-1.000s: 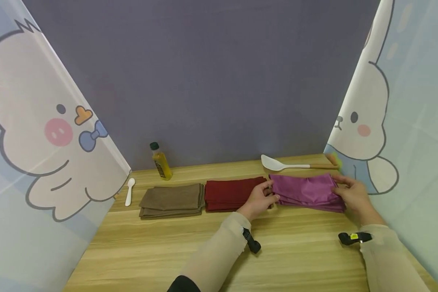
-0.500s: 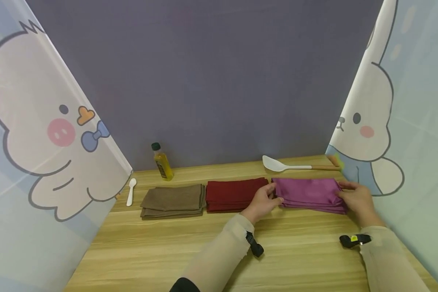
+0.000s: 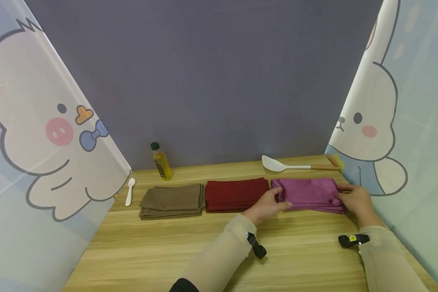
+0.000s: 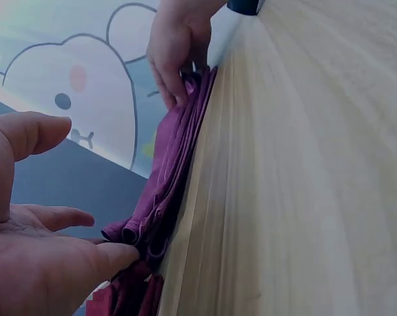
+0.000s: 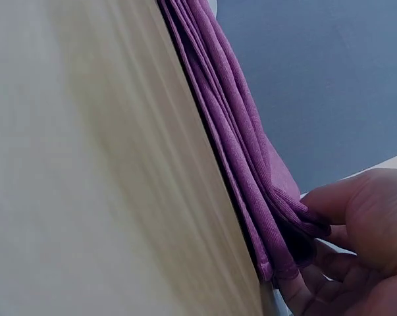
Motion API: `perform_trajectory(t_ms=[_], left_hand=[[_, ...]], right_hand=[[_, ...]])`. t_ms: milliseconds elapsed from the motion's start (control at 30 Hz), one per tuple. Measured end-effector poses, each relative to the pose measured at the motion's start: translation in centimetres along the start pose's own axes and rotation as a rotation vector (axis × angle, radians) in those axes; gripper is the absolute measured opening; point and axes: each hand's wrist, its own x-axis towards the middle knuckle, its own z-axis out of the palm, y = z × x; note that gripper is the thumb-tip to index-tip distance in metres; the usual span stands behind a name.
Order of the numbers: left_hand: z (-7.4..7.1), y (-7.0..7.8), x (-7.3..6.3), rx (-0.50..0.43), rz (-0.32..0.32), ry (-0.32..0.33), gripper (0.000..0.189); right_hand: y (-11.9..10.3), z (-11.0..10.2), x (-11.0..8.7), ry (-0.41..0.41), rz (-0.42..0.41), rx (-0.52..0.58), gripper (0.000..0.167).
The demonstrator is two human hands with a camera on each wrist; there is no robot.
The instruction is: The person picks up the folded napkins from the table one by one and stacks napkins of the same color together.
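A folded purple cloth (image 3: 306, 194) with a satiny sheen lies at the right of the row, its stacked layers visible edge-on in the right wrist view. At its right end my right hand (image 3: 357, 202) pinches the upper layers between thumb (image 5: 330, 201) and fingers. My left hand (image 3: 264, 207) is at the cloth's left end, fingers against the edge and thumb spread apart in the left wrist view. A folded dark red cloth (image 3: 235, 192) lies just left of the purple one, partly behind my left hand. Further left lies a folded brown cloth (image 3: 172, 198).
Behind the purple cloth lies a white spatula (image 3: 275, 164) with a wooden handle. An oil bottle (image 3: 162, 163) with a green cap stands at the back left, and a small white spoon (image 3: 129, 191) lies beside the left wall. Printed panels flank the wooden table (image 3: 149, 251).
The purple cloth's top layer has settled flatter, its far edge slightly lower. My left hand has shifted slightly right along the cloth's left end. My right hand stays at the right end.
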Motion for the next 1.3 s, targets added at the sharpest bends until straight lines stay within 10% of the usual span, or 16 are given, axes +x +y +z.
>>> perform_trajectory(t_ms=[767, 1300], left_hand=[[-0.9, -0.2, -0.8, 0.009, 0.015, 0.015, 0.076], [-9.0, -2.3, -5.2, 0.151, 0.152, 0.079, 0.062]], right_hand=[[-0.4, 0.2, 0.3, 0.048, -0.050, -0.042, 0.043], [-5.5, 2.7, -1.6, 0.097, -0.274, -0.022, 0.039]])
